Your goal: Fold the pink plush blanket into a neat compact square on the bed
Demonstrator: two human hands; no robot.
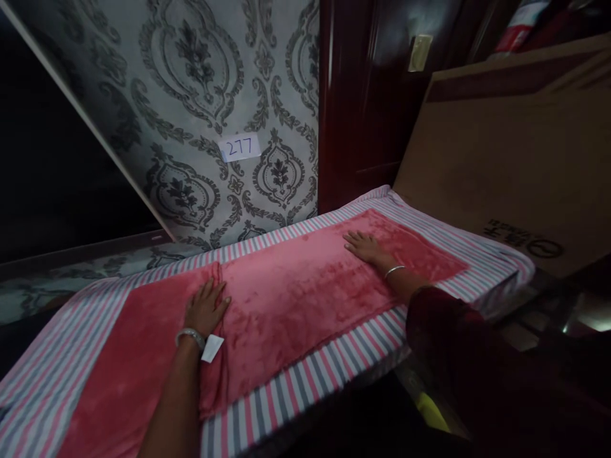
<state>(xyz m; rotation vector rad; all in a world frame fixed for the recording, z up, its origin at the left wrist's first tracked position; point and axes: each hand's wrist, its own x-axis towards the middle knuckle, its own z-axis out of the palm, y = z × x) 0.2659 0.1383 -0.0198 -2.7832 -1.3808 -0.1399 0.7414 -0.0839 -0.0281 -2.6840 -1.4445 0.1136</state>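
Observation:
A red plush blanket (296, 299) lies spread over a striped cloth (267, 407) on a long flat surface. It shows a lighter middle part and a darker red part at the left. My left hand (206, 308) rests with fingers apart on the bunched edge between those parts. Beside that wrist is a small white tag (212, 348); what it is fixed to cannot be made out. Toward the far right side of the blanket, my right hand (365, 247) lies flat, its fingers stretched out. Neither hand grips the fabric.
A patterned wall (267, 76) with a paper marked 277 (240, 147) stands behind the surface. At left is a large dark screen-like panel (57, 159). A cardboard box (506, 159) stands at the right, near a dark red door (363, 114).

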